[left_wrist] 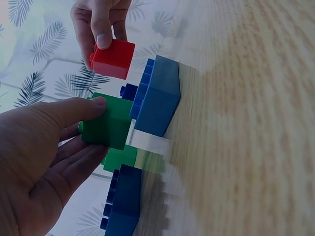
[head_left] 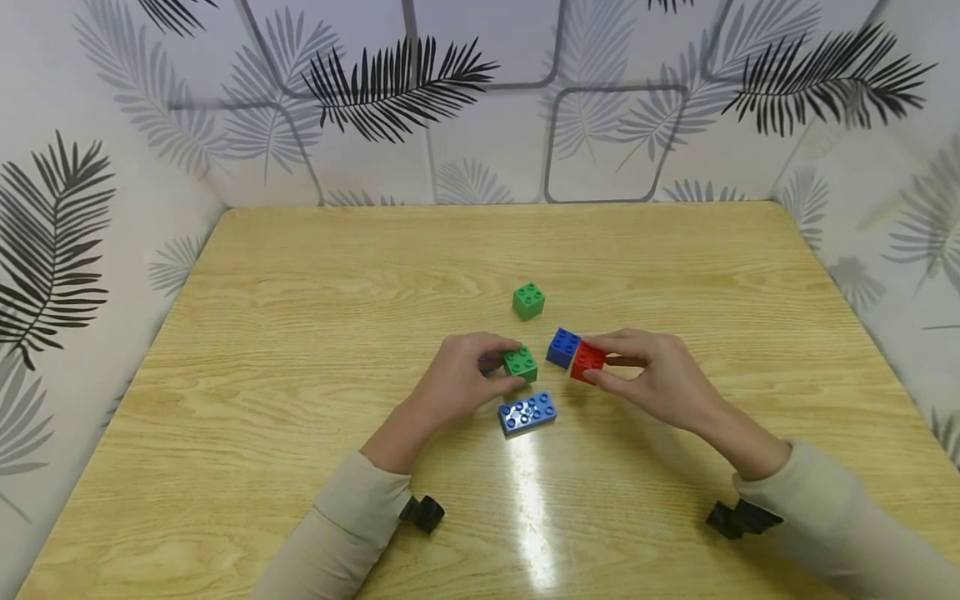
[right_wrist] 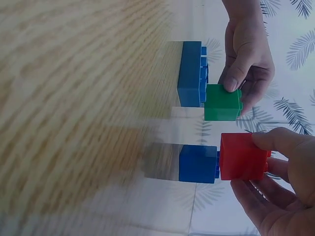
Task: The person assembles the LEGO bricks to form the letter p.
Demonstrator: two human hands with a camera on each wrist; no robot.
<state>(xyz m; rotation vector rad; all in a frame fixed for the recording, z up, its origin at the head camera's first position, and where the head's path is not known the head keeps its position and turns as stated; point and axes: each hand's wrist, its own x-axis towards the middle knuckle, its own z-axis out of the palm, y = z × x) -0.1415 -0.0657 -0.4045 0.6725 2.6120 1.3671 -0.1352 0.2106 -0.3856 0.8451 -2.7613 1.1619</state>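
Note:
My left hand [head_left: 457, 375] pinches a green brick [head_left: 521, 364] between thumb and fingers. In the left wrist view that green brick [left_wrist: 112, 120] is held off the table. A red brick [head_left: 587, 362] is pinched in my right hand [head_left: 660, 379], also raised above the surface. Close beside it on the table sits a small dark blue brick [head_left: 562, 348]; in the right wrist view the red brick [right_wrist: 242, 156] appears just above its studs. Nearest the front lies a longer blue brick [head_left: 528, 413], studs up. A further blue brick [left_wrist: 123, 201] is mostly hidden behind my left hand in the head view.
Another green brick [head_left: 528, 301] stands on the wooden table [head_left: 337, 275] farther back. Leaf-patterned walls [head_left: 487, 158] border the table at the back and sides. Both sleeves carry a dark strapped-on device near the wrist.

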